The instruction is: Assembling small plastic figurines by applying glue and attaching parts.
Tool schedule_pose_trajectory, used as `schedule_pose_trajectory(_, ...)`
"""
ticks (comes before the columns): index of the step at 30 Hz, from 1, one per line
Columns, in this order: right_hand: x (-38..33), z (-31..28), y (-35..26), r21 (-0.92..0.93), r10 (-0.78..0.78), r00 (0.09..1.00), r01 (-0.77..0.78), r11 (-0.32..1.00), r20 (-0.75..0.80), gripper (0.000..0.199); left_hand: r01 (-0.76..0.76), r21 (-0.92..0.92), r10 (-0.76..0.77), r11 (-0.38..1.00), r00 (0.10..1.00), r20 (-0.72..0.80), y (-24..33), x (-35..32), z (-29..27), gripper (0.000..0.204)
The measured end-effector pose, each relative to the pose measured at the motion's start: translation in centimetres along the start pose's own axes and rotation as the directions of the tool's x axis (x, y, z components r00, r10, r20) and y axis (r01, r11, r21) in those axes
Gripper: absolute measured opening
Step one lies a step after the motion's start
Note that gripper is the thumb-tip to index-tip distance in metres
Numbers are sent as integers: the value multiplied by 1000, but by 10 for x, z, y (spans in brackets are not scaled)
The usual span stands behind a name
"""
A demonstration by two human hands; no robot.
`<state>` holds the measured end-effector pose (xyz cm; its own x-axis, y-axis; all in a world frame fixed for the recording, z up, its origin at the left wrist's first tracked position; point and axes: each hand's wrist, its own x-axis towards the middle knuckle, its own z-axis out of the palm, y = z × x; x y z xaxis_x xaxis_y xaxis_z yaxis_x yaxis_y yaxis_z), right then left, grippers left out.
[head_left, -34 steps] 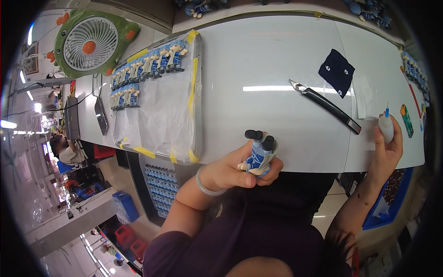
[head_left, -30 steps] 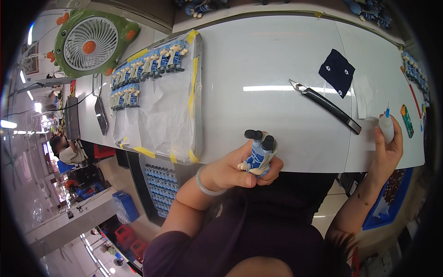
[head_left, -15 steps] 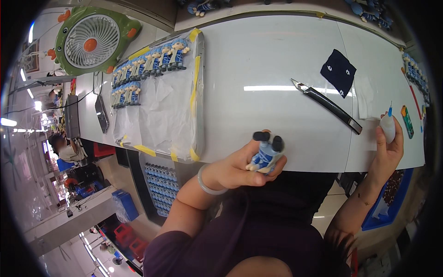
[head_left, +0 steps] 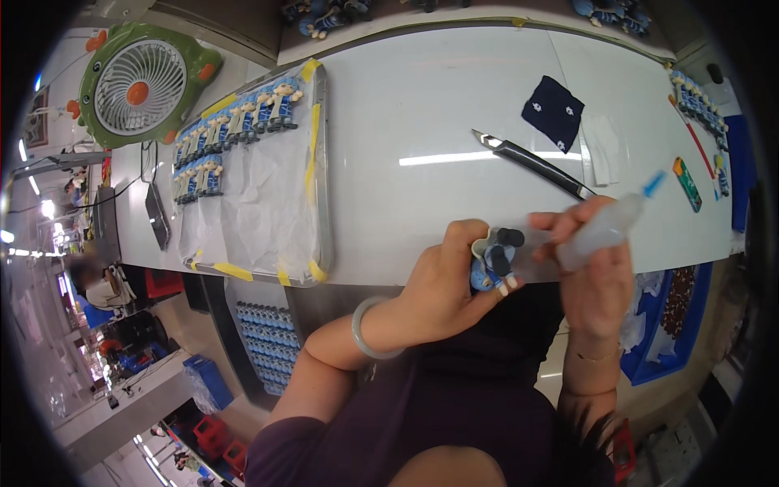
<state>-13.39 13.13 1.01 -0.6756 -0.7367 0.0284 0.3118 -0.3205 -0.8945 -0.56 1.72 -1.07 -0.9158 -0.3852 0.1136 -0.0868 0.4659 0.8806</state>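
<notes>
My left hand (head_left: 442,286) is closed around a small blue figurine (head_left: 487,274), held feet up with its dark shoes toward the table. Close beside it, my right hand (head_left: 599,284) grips a white squeeze bottle (head_left: 607,230), blurred by motion. The bottle is tilted, its blue needle tip (head_left: 654,185) pointing up and to the right, away from the figurine. Just beyond the right hand lies a black utility knife (head_left: 540,166) with its blade out; the hand hides its rear end. Farther off sits a dark navy cloth (head_left: 553,114) with small white marks.
A paper-lined tray (head_left: 321,187) edged with yellow tape holds rows of similar figurines (head_left: 280,105) at left. Behind it stands a green fan (head_left: 138,93). At right lie a green lighter-shaped object (head_left: 688,185), a red stick (head_left: 698,146) and more figurines (head_left: 699,105). A blue bin (head_left: 645,369) is below.
My right hand has brought the bottle left, from the table's right side to near the figurine, tilting it. The left hand has shifted slightly right and turned the figurine. The whole view has shifted a little.
</notes>
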Motion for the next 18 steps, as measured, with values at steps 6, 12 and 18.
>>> schedule_pose_trajectory(6,14,4,7,54,143,977,-153,987,157,38,-159,-77,155,984,986,-57,10,20,-4,55)
schedule_pose_trajectory(12,16,4,6,-35,85,989,-81,996,123,37,-82,-144,93,986,993,70,5,10,-16,47)
schedule_pose_trajectory(18,-5,-12,1,-228,131,989,-112,967,68,33,-242,-18,242,970,969,39,-18,4,-13,40)
